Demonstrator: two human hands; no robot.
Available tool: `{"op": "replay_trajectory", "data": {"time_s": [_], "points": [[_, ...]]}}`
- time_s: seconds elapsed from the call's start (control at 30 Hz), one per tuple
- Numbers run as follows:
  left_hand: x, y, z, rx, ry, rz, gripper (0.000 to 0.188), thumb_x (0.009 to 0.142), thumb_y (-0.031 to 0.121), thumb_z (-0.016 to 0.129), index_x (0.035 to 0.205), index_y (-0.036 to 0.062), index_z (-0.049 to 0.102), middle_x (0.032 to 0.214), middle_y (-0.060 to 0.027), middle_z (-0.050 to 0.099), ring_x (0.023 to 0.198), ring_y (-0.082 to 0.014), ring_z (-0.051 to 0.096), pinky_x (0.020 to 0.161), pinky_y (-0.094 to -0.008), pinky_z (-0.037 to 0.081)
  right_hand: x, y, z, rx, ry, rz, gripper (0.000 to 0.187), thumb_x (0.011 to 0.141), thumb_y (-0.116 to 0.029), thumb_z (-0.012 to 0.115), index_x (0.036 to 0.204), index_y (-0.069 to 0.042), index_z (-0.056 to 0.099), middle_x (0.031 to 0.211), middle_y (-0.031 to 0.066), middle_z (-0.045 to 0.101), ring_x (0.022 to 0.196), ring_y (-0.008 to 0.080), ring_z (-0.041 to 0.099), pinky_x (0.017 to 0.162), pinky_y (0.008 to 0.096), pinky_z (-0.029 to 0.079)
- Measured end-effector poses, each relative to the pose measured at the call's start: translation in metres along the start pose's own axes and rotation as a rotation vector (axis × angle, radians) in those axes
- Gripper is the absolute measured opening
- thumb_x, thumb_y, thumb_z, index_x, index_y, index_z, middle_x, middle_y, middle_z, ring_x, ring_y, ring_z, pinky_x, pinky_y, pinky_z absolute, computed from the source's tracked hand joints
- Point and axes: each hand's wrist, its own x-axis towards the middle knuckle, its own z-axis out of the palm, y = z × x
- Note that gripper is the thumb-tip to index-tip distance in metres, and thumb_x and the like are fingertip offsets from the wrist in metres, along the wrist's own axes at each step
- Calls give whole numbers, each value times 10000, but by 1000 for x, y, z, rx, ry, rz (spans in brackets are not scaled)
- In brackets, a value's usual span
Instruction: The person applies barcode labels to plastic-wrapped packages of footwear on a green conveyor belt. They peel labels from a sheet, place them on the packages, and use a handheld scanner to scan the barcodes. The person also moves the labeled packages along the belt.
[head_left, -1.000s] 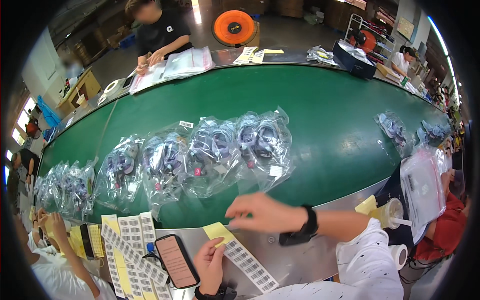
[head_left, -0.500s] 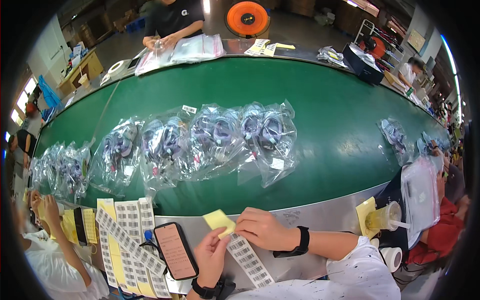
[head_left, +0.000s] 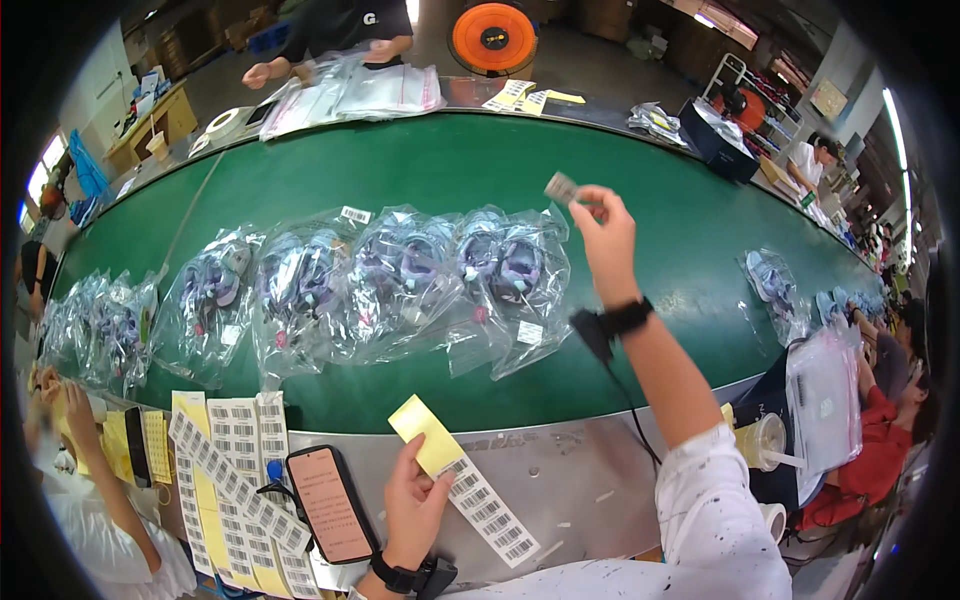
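Note:
My left hand (head_left: pixel 416 505) pinches a strip of barcode labels (head_left: pixel 488 508) near the table's front edge. The strip's upper end is bare yellow backing; white labels remain on its lower part. Stretched out over the green belt, my right hand (head_left: pixel 606 240) pinches a small label (head_left: pixel 561 188) between thumb and fingertips. Just to the left of that hand lies a pair of light blue and purple shoes (head_left: pixel 518 265) in a clear plastic bag. More bagged pairs (head_left: pixel 300 275) stretch leftward in a row, their bags overlapping.
A phone (head_left: pixel 330 505) lies beside my left hand, with more label sheets (head_left: pixel 235 470) to its left. A drink cup (head_left: pixel 760 440) and clear bags (head_left: pixel 825 400) are at the right. Co-workers sit on both sides; another person stands across the green belt (head_left: pixel 650 340) by stacked bags (head_left: pixel 390 92).
My right hand has left the label strip and swung up and forward over the belt, carrying a label. The person opposite has moved their hands apart. The view has shifted slightly.

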Motion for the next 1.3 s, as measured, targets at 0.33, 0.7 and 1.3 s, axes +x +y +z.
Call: {"op": "replay_trajectory", "data": {"time_s": [0.33, 0.7, 1.3], "points": [[-3, -1, 0, 63, 83, 47, 568, 889, -59, 559, 1406, -30, 326, 1179, -176, 583, 964, -169, 633, 766, -236, 510, 10, 111, 0, 285, -90, 831, 747, 799, 37, 647, 1424, -1, 241, 910, 158, 662, 717, 209, 677, 607, 313, 555], [0, -4, 8, -51, 129, -18, 542, 903, -50, 518, 1412, -7, 337, 1160, -139, 607, 992, -155, 621, 846, -261, 497, 50, 134, -49, 409, -190, 723, 145, 856, -160, 687, 950, -76, 614, 894, 17, 613, 872, 120, 566, 737, 281, 484], [-1, 5, 20, 6, 140, -1, 616, 868, -100, 529, 1430, -16, 290, 1216, -164, 578, 1002, -169, 626, 822, -245, 508, 36, 123, 19, -276, -298, 459, 229, 675, -25, 736, 880, -12, 636, 740, 137, 682, 681, 227, 686, 665, 334, 548]]}}
